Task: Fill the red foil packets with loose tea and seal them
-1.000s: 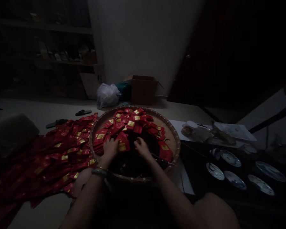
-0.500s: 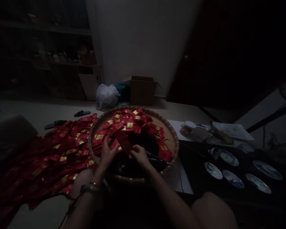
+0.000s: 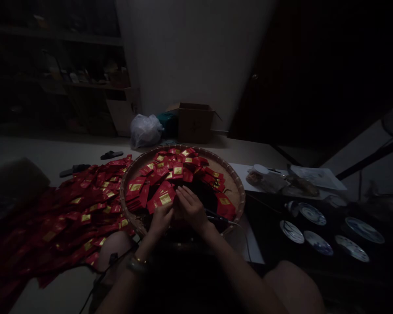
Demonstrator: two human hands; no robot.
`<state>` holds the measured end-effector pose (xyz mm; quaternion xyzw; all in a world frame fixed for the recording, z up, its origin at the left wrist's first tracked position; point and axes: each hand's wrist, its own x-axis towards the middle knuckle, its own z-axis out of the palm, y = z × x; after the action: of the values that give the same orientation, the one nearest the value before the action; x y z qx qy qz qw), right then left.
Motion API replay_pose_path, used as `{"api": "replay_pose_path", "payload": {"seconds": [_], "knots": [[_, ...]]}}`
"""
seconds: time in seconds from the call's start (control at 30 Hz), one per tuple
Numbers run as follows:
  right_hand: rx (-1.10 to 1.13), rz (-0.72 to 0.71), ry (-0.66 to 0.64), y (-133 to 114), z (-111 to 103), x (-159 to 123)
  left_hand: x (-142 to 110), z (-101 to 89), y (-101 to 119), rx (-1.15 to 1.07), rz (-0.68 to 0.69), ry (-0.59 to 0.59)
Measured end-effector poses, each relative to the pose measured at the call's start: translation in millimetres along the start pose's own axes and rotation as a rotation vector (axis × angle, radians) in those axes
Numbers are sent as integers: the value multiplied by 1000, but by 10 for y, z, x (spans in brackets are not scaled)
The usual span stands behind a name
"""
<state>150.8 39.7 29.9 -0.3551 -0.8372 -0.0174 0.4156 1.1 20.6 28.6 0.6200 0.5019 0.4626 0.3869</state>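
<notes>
Glossy red, gold-labelled flat packets [image 3: 177, 171] lie in a round tan woven tray [image 3: 233, 176], more heaped alongside; work appears unfinished, share done unclear. Left hand [image 3: 162, 218], right hand [image 3: 193, 210] adjacent over tray; fingers' grip hidden, cannot tell.

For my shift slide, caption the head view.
Left hand and right hand close together over a round tray of red packets.

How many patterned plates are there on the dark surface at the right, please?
5. On the dark surface: near-left plate, near-middle plate, near-right plate, far-left plate and far-right plate. The dim light may hide others.
</notes>
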Motion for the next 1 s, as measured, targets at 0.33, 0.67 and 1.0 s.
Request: {"api": "replay_pose_path", "payload": {"seconds": [0.33, 0.67, 1.0], "knots": [[2, 136, 37, 2, -153, 22, -93, 22, 106, 54, -17, -59], [137, 109, -266, -55, -274, -180, -22, -53, 139, -28, -65, -43], [229, 257, -435, -112, -198, -226, -68, 37, 131, 123, 132, -127]]}}
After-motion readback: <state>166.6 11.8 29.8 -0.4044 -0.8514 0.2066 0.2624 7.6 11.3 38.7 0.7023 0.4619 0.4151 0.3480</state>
